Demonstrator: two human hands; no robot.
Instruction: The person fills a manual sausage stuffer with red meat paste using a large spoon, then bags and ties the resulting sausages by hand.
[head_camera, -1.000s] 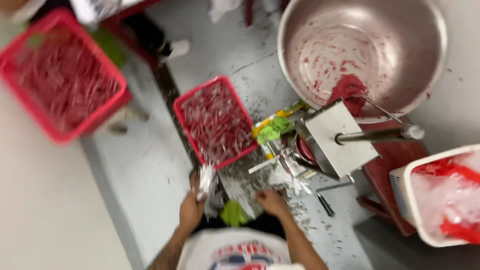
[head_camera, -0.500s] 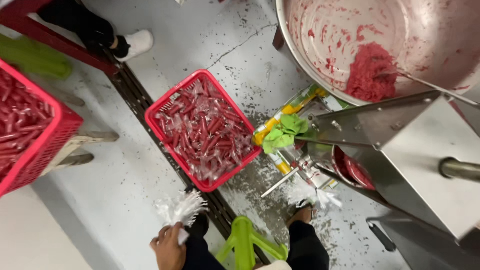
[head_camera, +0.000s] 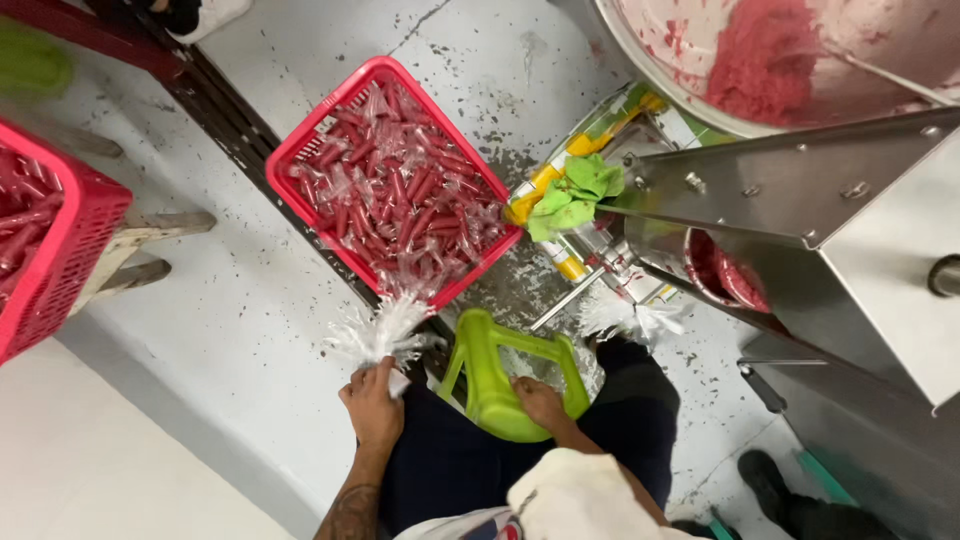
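Right hand (head_camera: 540, 400) now on green stool (head_camera: 495, 385); left hand (head_camera: 372, 405) clamps plastic casings (head_camera: 385, 330) (red basket (head_camera: 300, 150) ahead).

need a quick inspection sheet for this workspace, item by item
surface: grey concrete floor, speckled with dark bits
job's things: bunch of clear plastic bags; green stool
clutter: red basket of filled red tubes; second red basket; green cloth
hands: left hand grips the bags; right hand rests on the stool
cables: nothing seen
surroundings: steel machine; steel bowl with red paste
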